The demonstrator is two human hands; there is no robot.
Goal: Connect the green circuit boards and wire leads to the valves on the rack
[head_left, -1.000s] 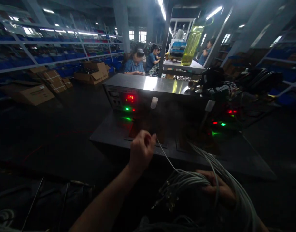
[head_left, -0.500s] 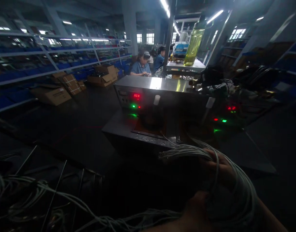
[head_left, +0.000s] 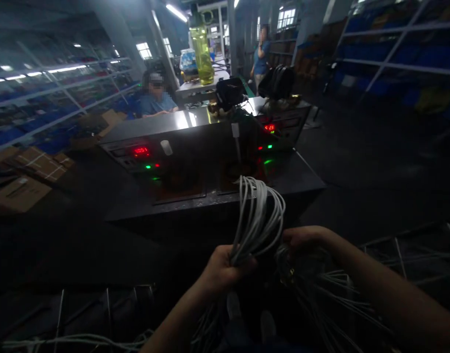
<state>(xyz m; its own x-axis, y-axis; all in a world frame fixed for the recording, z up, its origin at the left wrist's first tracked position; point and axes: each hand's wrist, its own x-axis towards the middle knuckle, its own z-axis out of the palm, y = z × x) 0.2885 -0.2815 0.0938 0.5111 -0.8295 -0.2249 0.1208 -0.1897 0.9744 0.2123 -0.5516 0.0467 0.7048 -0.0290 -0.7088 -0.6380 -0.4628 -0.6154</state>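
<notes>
My left hand (head_left: 225,268) is closed around a thick bundle of grey-white cables (head_left: 256,215) that loops upward in front of me. My right hand (head_left: 302,239) is closed on the far side of the same bundle, where the wires bend down and spread toward the lower right. Cable ends (head_left: 331,294) fan out beneath my right forearm. Directly beyond the bundle stands a metal test machine (head_left: 195,147) with red number displays and green lamps.
A second unit with a red display (head_left: 269,128) stands to the right on the same bench. A yellow-green bottle (head_left: 202,49) stands behind. One person sits behind the machine (head_left: 155,95); another stands at the back (head_left: 262,49). Cardboard boxes (head_left: 22,189) and shelving lie left.
The view has swung to the right. My left hand has come in and gripped the cable bundle, which now stands up in a loop between both hands.
</notes>
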